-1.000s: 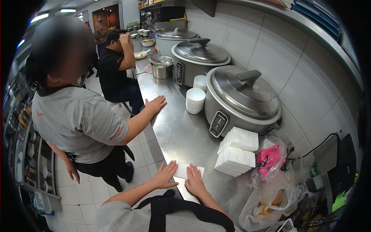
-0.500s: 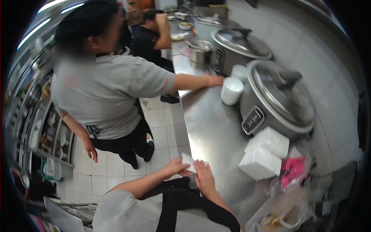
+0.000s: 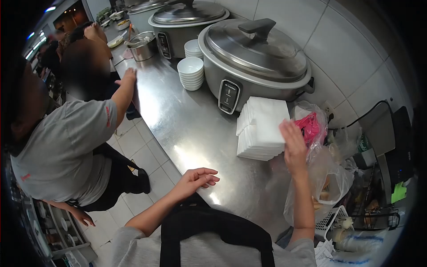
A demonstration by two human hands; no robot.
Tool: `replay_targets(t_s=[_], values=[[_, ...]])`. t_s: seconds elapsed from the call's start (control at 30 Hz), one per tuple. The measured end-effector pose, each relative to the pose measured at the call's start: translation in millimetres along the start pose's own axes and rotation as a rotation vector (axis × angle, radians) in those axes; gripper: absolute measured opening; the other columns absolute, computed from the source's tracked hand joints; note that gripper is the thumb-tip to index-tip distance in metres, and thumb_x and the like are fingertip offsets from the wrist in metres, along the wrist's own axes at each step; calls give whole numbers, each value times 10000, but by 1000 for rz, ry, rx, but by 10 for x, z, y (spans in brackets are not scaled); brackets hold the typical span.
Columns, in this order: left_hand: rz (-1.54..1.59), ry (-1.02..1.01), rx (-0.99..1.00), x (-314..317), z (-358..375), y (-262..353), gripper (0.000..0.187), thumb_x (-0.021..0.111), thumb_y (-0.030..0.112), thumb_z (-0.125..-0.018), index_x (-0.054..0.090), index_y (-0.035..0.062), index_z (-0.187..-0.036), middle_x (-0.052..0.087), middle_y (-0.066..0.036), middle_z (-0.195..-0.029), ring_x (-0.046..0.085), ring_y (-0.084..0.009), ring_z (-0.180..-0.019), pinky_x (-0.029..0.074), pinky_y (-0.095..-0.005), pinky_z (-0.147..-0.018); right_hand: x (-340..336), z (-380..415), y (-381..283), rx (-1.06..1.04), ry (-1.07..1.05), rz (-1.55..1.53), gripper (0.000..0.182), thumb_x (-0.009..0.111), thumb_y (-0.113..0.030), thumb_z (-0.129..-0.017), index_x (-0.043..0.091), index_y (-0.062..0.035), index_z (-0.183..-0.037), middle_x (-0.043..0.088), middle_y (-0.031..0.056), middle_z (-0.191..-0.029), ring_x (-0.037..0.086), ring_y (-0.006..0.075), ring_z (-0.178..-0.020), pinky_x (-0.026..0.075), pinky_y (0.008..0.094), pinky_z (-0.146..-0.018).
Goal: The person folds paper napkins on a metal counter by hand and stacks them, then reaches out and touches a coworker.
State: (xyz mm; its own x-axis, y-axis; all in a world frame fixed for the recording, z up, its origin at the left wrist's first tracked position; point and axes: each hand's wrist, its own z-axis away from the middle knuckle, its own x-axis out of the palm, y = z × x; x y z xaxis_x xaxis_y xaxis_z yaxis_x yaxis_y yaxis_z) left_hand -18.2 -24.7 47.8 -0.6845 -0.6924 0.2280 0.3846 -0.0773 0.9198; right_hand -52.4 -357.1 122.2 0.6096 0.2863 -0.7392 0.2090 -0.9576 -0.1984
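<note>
A tall stack of white folded paper napkins (image 3: 263, 127) stands on the steel counter (image 3: 178, 120), its top layers slightly uneven. My right hand (image 3: 293, 142) is at the stack's right side, fingers stretched and slightly blurred, touching or very close to the edge. Over the counter's front edge hovers my left hand (image 3: 198, 180), its fingers loosely bent and apart, with nothing in it. Behind the napkins sits a large grey rice cooker (image 3: 258, 58) with a steel lid. To its left are stacked white bowls (image 3: 191, 73).
Further along are a second rice cooker (image 3: 187, 26) and a steel pot (image 3: 143, 46). A co-worker in a grey shirt (image 3: 71, 147) stands left, one hand over the counter. Plastic bags (image 3: 327, 178), a pink bag (image 3: 311, 127) and a white basket (image 3: 331, 220) crowd the right.
My hands were together on a white folded napkin; now they are apart, and my right hand is at the stack. The view has swung right, and the co-worker's hand has left the bowls.
</note>
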Motion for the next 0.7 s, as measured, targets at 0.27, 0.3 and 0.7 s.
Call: replay_targets(t_s=[0.27,0.3,0.7], values=[[-31,-14,1,-4,-87,-60,327,518,209,-959,553,8,-1215,659,-71,-1064,601,-113,-949,469,-238,-813,219,271,116,9,-304,24,562,465,46,-757,491,-76,-1305,454,114,-1371,372,312,-1309,190,542,-1098],[-35,-12,7,6,-102,-53,322,515,201,-960,558,8,-1214,659,-73,-1071,604,-114,-951,471,-242,-815,228,248,126,36,-312,58,564,458,31,-758,481,-74,-1312,436,120,-1384,358,317,-1316,175,552,-1098],[-91,49,108,218,-13,-60,306,533,132,-944,547,-15,-1212,655,-97,-1066,603,-133,-980,464,-261,-861,384,227,-234,30,-299,194,779,647,-306,-792,287,-31,-1426,223,163,-1505,181,354,-1396,62,596,-1100]])
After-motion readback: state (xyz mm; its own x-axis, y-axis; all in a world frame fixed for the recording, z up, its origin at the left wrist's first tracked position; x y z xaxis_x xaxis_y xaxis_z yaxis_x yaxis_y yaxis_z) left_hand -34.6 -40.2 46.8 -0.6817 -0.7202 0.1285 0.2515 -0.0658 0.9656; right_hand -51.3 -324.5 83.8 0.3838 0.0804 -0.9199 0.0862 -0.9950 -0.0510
